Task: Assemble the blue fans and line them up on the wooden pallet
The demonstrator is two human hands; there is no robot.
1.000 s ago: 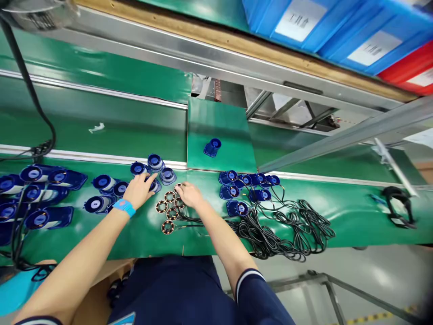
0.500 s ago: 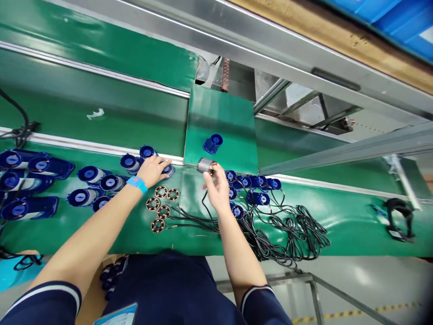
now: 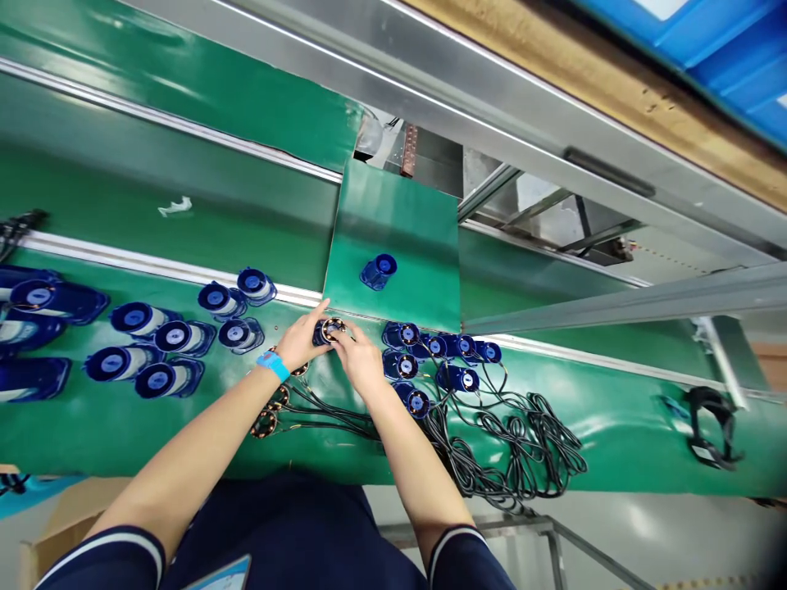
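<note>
The left hand (image 3: 301, 340) is gripping a dark blue housing (image 3: 318, 334) from its left side, thumb and fingers curling around it just above the front part of the green desk (image 3: 344, 455). The right hand (image 3: 357, 359) is closing its thumb and fingertips on a copper-wound stator (image 3: 334, 329), which is sitting at the mouth of that housing; how deep it is lying inside, one cannot tell. The two hands are nearly meeting there, just short of a square green panel (image 3: 393, 233), on which a single blue cup-shaped housing (image 3: 378, 272) is standing by itself.

Below the left wrist, which is wearing a light blue wristband (image 3: 274, 363), several loose stators (image 3: 264, 424) are lying on the desk, partly hiding behind the forearm. Their black leads (image 3: 335, 416) are running rightward under the right forearm. Just right of the right hand, a cluster of wired housings (image 3: 401, 365) is lying with stators showing in their mouths, and coiled black cables (image 3: 510, 447) are heaping up beside them. To the left of the left hand, white-banded housings (image 3: 158, 380) are resting in a loose group. A white scrap (image 3: 175, 206) is lying farther back, and a black strap (image 3: 710, 426) is resting far to the right.
</note>
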